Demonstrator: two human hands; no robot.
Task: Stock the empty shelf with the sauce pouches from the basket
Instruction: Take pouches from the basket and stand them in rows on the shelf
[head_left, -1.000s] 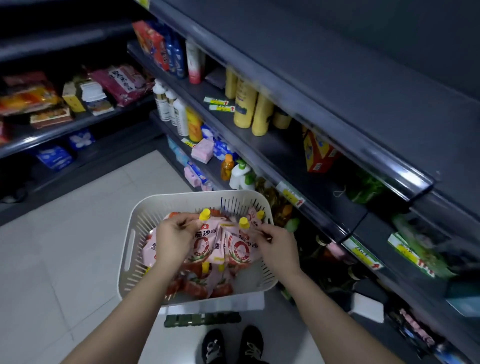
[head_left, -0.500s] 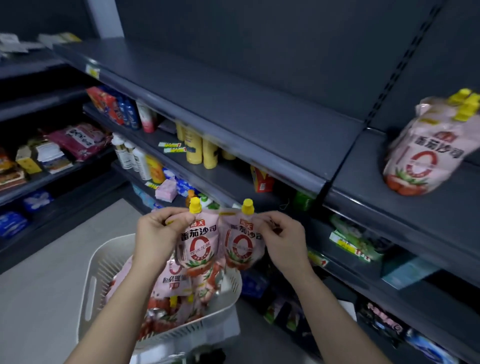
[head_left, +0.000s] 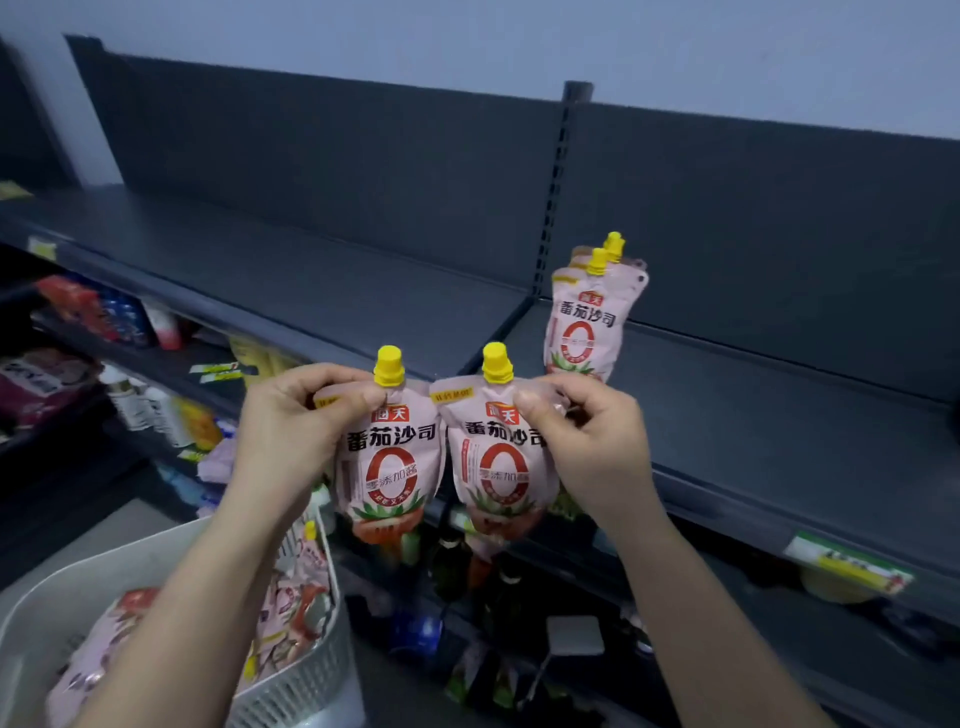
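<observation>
L hand (head_left: 291, 431) pinches left pouch (head_left: 387, 467); R hand (head_left: 592, 447) — right pouch (head_left: 493, 470).

Both bare forearms rise from the lower edge, converging toward mid-frame. The left hand (head_left: 291, 431) pinches the left sauce pouch (head_left: 384, 467) at its top corner, thumb in front and fingers curled. The right hand (head_left: 587, 441) mirrors it on the right sauce pouch (head_left: 496, 473) — hands level, backs toward the camera.
</observation>
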